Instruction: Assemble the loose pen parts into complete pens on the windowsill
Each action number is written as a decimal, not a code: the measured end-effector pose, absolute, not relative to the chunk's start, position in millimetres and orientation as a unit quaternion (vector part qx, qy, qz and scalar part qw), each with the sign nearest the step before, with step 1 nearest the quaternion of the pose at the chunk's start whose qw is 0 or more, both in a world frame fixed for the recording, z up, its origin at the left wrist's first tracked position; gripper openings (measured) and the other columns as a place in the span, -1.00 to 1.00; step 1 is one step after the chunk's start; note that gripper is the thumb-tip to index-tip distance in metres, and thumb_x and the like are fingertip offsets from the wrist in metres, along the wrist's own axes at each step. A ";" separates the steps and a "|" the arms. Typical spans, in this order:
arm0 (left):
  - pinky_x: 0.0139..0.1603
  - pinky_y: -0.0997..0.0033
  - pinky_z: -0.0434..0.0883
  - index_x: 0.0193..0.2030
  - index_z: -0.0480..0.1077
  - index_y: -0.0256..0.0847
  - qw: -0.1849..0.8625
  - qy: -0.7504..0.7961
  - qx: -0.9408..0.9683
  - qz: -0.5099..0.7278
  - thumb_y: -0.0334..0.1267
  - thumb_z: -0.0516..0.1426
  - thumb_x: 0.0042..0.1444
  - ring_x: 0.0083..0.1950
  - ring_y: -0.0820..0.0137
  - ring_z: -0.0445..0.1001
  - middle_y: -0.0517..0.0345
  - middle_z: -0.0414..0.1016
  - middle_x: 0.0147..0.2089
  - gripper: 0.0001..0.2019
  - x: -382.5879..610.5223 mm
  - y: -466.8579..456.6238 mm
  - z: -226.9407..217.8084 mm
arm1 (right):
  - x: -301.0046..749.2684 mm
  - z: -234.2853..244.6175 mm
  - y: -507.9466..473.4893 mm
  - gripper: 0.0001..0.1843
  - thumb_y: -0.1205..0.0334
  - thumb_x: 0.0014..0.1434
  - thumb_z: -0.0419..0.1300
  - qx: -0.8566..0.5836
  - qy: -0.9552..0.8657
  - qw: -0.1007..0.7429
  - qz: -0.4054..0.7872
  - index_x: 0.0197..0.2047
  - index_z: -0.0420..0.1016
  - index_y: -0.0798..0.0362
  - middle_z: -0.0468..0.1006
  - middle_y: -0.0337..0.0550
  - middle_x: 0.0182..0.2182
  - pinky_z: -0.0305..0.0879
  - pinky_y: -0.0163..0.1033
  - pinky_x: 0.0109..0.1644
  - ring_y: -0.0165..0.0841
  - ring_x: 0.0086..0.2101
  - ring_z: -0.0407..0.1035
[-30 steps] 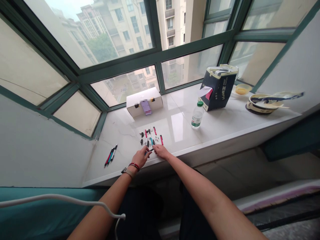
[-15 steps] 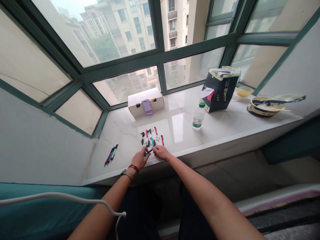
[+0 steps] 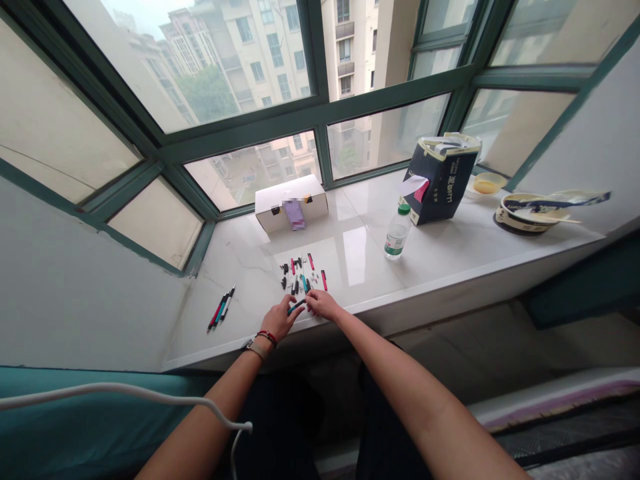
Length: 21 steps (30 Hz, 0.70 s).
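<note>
Together, left hand (image 3: 281, 319), right hand (image 3: 323, 305) pinching pen (image 3: 296, 307)

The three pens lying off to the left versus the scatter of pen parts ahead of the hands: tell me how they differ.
The three pens lie whole, side by side in a tight parallel row; the pen parts are short separate pieces strewn loosely. The three pens lie apart from both hands; the pen parts sit just beyond the left hand and right hand, which together hold a dark pen piece. Both groups rest on the white sill and mix pink, teal and black.
</note>
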<state>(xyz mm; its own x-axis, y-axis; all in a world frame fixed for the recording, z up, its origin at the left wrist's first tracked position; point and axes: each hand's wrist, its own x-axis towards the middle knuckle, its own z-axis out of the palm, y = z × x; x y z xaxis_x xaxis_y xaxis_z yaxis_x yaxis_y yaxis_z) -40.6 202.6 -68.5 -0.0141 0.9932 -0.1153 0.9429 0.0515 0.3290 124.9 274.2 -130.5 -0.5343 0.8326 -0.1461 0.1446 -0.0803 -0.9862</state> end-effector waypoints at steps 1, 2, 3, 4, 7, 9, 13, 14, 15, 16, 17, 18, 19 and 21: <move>-0.35 0.45 0.20 -0.02 0.31 -0.06 0.156 0.707 0.686 0.078 0.08 0.00 0.25 -0.30 0.29 0.51 0.17 0.50 -0.39 -0.67 -40.9 202.2 -68.6 | 125.0 -130.3 274.1 -0.85 0.19 0.20 0.11 -0.395 -0.613 0.283 0.623 -0.38 0.36 0.04 0.49 -0.31 -0.57 0.22 -0.42 -0.54 -0.49 -0.64 0.31; -0.36 0.45 0.19 -0.03 0.31 -0.06 0.152 0.708 0.686 0.074 0.07 0.00 0.25 -0.30 0.29 0.51 0.18 0.49 -0.40 -0.69 -41.4 201.9 -68.7 | 125.1 -129.9 273.9 -0.86 0.19 0.20 0.12 -0.395 -0.607 0.288 0.627 -0.38 0.36 0.04 0.49 -0.32 -0.58 0.22 -0.41 -0.55 -0.49 -0.64 0.31; -0.36 0.45 0.19 -0.05 0.32 -0.05 0.150 0.710 0.684 0.070 0.06 -0.01 0.26 -0.31 0.29 0.51 0.17 0.49 -0.40 -0.70 -42.1 201.5 -68.9 | 125.1 -129.3 273.7 -0.86 0.19 0.20 0.12 -0.395 -0.600 0.292 0.631 -0.38 0.36 0.04 0.49 -0.32 -0.58 0.22 -0.41 -0.56 -0.49 -0.65 0.30; -0.36 0.46 0.19 -0.07 0.32 -0.05 0.150 0.712 0.682 0.067 0.05 -0.03 0.27 -0.31 0.29 0.51 0.17 0.49 -0.41 -0.71 -42.9 201.2 -69.1 | 125.1 -128.5 273.5 -0.87 0.19 0.19 0.13 -0.395 -0.593 0.295 0.636 -0.37 0.36 0.04 0.49 -0.32 -0.58 0.23 -0.41 -0.56 -0.49 -0.65 0.30; -0.35 0.46 0.21 -0.09 0.33 -0.04 0.163 0.716 0.676 0.068 0.05 -0.08 0.30 -0.33 0.32 0.50 0.17 0.51 -0.40 -0.70 -45.9 199.5 -70.2 | 125.6 -125.1 273.0 -0.88 0.18 0.17 0.18 -0.392 -0.573 0.300 0.654 -0.35 0.39 0.05 0.53 -0.29 -0.56 0.28 -0.41 -0.54 -0.49 -0.64 0.34; -0.35 0.46 0.22 -0.10 0.34 -0.04 0.167 0.720 0.669 0.072 0.05 -0.09 0.31 -0.33 0.32 0.51 0.17 0.52 -0.40 -0.70 -48.1 197.8 -72.0 | 126.7 -122.9 272.6 -0.86 0.18 0.14 0.22 -0.385 -0.561 0.306 0.666 -0.34 0.42 0.07 0.55 -0.25 -0.54 0.31 -0.40 -0.53 -0.47 -0.63 0.37; -0.30 0.43 0.28 -0.05 0.31 -0.06 0.166 0.734 0.648 0.113 -0.02 -0.09 0.32 -0.31 0.31 0.52 0.17 0.52 -0.41 -0.72 -55.4 193.4 -80.3 | 130.0 -121.8 272.1 -0.81 0.16 0.10 0.27 -0.372 -0.514 0.342 0.693 -0.30 0.47 0.12 0.59 -0.16 -0.50 0.38 -0.37 -0.50 -0.44 -0.59 0.44; -0.27 0.42 0.30 -0.03 0.30 -0.08 0.160 0.739 0.642 0.128 -0.05 -0.09 0.32 -0.29 0.30 0.53 0.15 0.53 -0.38 -0.73 -58.2 192.1 -83.4 | 130.8 -122.1 272.0 -0.79 0.15 0.08 0.29 -0.370 -0.499 0.353 0.700 -0.29 0.48 0.13 0.60 -0.14 -0.48 0.40 -0.36 -0.48 -0.43 -0.57 0.46; -0.25 0.40 0.32 -0.01 0.29 -0.10 0.148 0.743 0.637 0.141 -0.08 -0.09 0.32 -0.27 0.29 0.53 0.12 0.54 -0.34 -0.74 -61.3 190.6 -86.8 | 131.4 -122.4 271.7 -0.76 0.15 0.07 0.31 -0.368 -0.485 0.362 0.706 -0.27 0.49 0.14 0.61 -0.12 -0.46 0.42 -0.35 -0.45 -0.42 -0.55 0.48; -0.23 0.38 0.33 0.00 0.29 -0.12 0.129 0.747 0.634 0.151 -0.10 -0.09 0.32 -0.24 0.27 0.52 0.08 0.54 -0.30 -0.74 -64.7 189.1 -90.4 | 132.0 -122.4 271.3 -0.74 0.15 0.04 0.33 -0.367 -0.474 0.368 0.710 -0.25 0.50 0.15 0.62 -0.10 -0.44 0.43 -0.34 -0.43 -0.42 -0.53 0.49; -0.20 0.35 0.34 -0.01 0.30 -0.14 0.105 0.750 0.633 0.158 -0.13 -0.08 0.31 -0.21 0.25 0.52 0.04 0.54 -0.27 -0.74 -68.0 187.4 -94.0 | 132.4 -122.1 270.8 -0.71 0.14 0.03 0.34 -0.368 -0.468 0.372 0.712 -0.23 0.51 0.16 0.62 -0.09 -0.43 0.44 -0.34 -0.42 -0.42 -0.52 0.50; -0.17 0.32 0.34 -0.02 0.31 -0.16 0.079 0.753 0.632 0.165 -0.15 -0.07 0.30 -0.18 0.23 0.50 0.00 0.54 -0.23 -0.75 -71.0 185.8 -97.6 | 132.8 -121.6 270.2 -0.69 0.14 0.01 0.35 -0.369 -0.466 0.374 0.712 -0.22 0.52 0.17 0.62 -0.08 -0.42 0.45 -0.33 -0.40 -0.41 -0.51 0.51; -0.13 0.29 0.34 -0.04 0.33 -0.17 0.054 0.755 0.631 0.171 -0.16 -0.07 0.29 -0.15 0.22 0.49 -0.02 0.53 -0.20 -0.76 -73.3 184.2 -101.1 | 133.1 -120.8 269.5 -0.67 0.13 0.00 0.36 -0.372 -0.467 0.375 0.709 -0.22 0.54 0.17 0.62 -0.07 -0.41 0.45 -0.33 -0.40 -0.41 -0.51 0.51; -0.07 0.25 0.33 -0.07 0.35 -0.18 0.015 0.765 0.616 0.185 -0.17 -0.05 0.28 -0.09 0.19 0.46 -0.04 0.52 -0.15 -0.76 -75.4 181.8 -106.9 | 133.7 -119.2 268.2 -0.64 0.10 -0.01 0.37 -0.379 -0.472 0.377 0.701 -0.21 0.56 0.18 0.63 -0.06 -0.40 0.46 -0.32 -0.39 -0.40 -0.50 0.52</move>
<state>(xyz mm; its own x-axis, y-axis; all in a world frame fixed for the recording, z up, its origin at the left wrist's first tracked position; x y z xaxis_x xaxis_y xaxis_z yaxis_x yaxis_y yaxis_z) -75.4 181.8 -106.9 -0.2398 0.9489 0.2053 0.9380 0.1719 0.3011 133.7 268.2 -119.2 -0.4287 0.8863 -0.1751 -0.1702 -0.2695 -0.9478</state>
